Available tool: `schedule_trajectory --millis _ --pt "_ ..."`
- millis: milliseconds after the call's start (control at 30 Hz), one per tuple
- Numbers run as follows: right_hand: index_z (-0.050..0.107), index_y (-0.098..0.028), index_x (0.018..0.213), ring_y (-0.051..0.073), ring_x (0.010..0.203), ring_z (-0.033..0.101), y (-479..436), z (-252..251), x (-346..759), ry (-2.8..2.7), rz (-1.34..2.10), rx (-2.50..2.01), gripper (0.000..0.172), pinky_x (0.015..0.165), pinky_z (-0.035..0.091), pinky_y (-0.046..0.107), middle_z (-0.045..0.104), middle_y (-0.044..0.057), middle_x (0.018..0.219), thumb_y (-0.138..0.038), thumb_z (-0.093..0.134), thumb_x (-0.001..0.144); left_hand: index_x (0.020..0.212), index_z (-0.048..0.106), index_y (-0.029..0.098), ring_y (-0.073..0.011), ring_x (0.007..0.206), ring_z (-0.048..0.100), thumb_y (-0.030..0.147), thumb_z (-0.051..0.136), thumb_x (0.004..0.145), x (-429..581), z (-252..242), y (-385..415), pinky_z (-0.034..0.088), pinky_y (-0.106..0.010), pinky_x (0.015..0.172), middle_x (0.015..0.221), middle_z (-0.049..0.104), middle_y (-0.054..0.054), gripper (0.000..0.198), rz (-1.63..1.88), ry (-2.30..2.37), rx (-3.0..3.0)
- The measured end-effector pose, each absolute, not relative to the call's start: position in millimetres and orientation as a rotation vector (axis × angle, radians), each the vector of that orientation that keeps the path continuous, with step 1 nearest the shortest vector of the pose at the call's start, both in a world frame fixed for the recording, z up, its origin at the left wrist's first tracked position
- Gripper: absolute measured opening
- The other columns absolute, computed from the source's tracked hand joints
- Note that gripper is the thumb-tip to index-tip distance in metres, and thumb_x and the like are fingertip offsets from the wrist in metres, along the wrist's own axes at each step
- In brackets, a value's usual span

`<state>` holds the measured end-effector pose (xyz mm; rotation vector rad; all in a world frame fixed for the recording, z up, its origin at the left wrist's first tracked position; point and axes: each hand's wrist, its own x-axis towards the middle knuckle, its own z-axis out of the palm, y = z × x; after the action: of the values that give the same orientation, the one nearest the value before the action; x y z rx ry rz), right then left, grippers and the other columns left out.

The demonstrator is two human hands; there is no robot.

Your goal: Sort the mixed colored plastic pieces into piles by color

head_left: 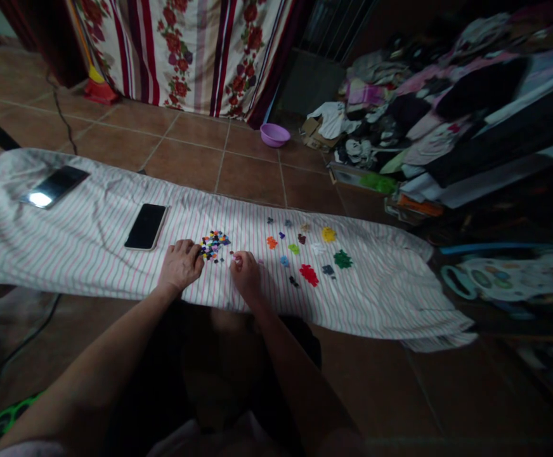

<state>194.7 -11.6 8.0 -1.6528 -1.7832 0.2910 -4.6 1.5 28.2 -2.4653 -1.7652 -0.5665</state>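
Mixed pieces, edge hidden by left hand loosely spread, right hand curled, cannot tell if holding any

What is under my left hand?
Your left hand is over the striped cloth, beside the mixed pile. Only the cloth shows around its near edge; what lies directly beneath it is covered, so I can't tell.

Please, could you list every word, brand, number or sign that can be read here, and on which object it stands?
No text can be read anywhere.
Phone: dark screen, no readable writing.
Mixed pile of pieces: too small to show any marking.
Heaped clothes: too dark and blurred to read any print.
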Motion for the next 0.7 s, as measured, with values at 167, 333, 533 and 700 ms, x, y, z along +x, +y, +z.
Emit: schedule_trajectory --millis 167,333,533,700 --pt "0.064 -0.017 0.095 0.017 0.075 0.059 -21.3 11.1 220.1 -1.7 0.29 -1.666 0.022 0.073 0.048 0.03 0.063 0.006 0.088 -0.016 0.046 0.082 0.104 0.062 0.019 -0.0317 0.1 0.052 0.032 0.045 0.089 -6.0 24.9 2.4 0.039 -0.044 0.079 0.103 0.06 -0.014 0.026 -0.567 -1.749 -2.457" --pt "0.067 -0.017 0.097 0.019 0.083 0.062 -29.2 7.9 248.1 -1.659 0.287 -1.653 0.025 0.078 0.05 0.031 0.067 0.009 0.095 -0.019 0.045 0.086 0.103 0.062 0.018 -0.0314 0.098 0.052 0.032 0.045 0.089 -5.8 25.9 2.0 0.039 -0.043 0.078 0.103 0.06 -0.013 0.026 -0.56 -1.739 -2.446" --pt "0.067 -0.018 0.097 0.02 0.09 0.061 -34.0 3.3 265.5 -1.628 0.186 -1.724 0.025 0.084 0.048 0.035 0.068 0.009 0.095 -0.017 0.045 0.085 0.101 0.062 0.019 -0.0312 0.097 0.052 0.032 0.046 0.089 -4.8 27.7 1.2 0.039 -0.044 0.078 0.103 0.061 -0.013 0.025 -0.548 -1.744 -2.44" --pt "0.066 -0.018 0.097 0.021 0.089 0.061 -32.7 1.2 265.6 -1.655 0.125 -1.788 0.024 0.082 0.046 0.033 0.068 0.009 0.094 -0.018 0.045 0.086 0.102 0.062 0.018 -0.0314 0.097 0.052 0.032 0.046 0.089 -5.6 26.7 1.4 0.04 -0.044 0.077 0.103 0.061 -0.013 0.025 -0.551 -1.732 -2.435"
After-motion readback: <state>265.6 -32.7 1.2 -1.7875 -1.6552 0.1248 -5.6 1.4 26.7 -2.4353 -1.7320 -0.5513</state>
